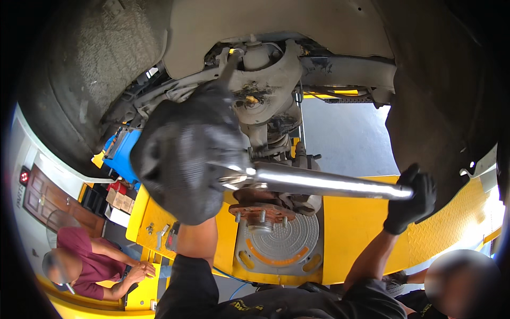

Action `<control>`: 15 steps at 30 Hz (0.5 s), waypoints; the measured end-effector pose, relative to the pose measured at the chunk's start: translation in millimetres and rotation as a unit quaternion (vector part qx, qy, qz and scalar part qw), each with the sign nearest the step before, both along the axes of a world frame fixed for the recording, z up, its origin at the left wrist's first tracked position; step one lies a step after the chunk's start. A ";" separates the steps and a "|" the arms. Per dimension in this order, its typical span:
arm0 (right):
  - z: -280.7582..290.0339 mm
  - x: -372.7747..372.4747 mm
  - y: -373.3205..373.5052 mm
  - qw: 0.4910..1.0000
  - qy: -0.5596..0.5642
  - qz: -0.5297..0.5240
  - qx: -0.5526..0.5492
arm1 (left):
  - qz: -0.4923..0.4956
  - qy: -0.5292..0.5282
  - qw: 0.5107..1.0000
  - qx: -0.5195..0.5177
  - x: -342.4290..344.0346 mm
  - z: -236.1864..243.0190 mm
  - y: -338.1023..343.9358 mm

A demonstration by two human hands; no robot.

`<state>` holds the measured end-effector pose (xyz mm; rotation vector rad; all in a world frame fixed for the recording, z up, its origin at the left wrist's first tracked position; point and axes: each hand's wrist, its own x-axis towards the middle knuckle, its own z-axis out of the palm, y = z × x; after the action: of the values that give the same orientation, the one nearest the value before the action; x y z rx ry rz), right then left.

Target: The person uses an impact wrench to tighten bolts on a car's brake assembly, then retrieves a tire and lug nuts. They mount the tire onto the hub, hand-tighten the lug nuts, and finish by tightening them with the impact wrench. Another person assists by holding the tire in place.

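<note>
My left hand, in a black glove, is closed around the left end of a long polished metal bar. My right hand, also gloved in black, grips the bar's right end. The bar slants slightly down to the right, above a rusty wheel hub with bare studs. Above my left hand, a narrow dark shape reaches toward the upper suspension arm; blur hides whether it is a finger or a tool. What lies inside my left fist is hidden.
A wheel arch surrounds the work overhead. Below are a yellow platform and a round turn plate. Small hardware lies at left. A person in a maroon shirt leans there; another person is at lower right.
</note>
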<state>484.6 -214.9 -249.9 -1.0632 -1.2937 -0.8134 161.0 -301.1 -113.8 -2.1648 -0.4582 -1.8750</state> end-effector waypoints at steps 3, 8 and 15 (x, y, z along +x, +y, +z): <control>-37.7 -3.5 -1.9 0.999 0.045 0.013 -0.006 | -0.021 -0.034 0.997 -0.067 22.7 -5.3 1.3; -63.7 -16.6 12.9 0.995 0.064 0.060 -0.043 | -0.057 -0.047 0.982 -0.176 14.0 -10.6 34.1; -51.9 -20.1 33.6 0.999 0.041 0.002 0.011 | -0.005 -0.014 0.981 -0.195 6.0 -10.9 43.2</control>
<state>464.5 -181.3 -301.9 -1.0659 -1.2160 -0.7716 167.1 -257.9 -124.7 -2.3806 -0.8875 -1.9555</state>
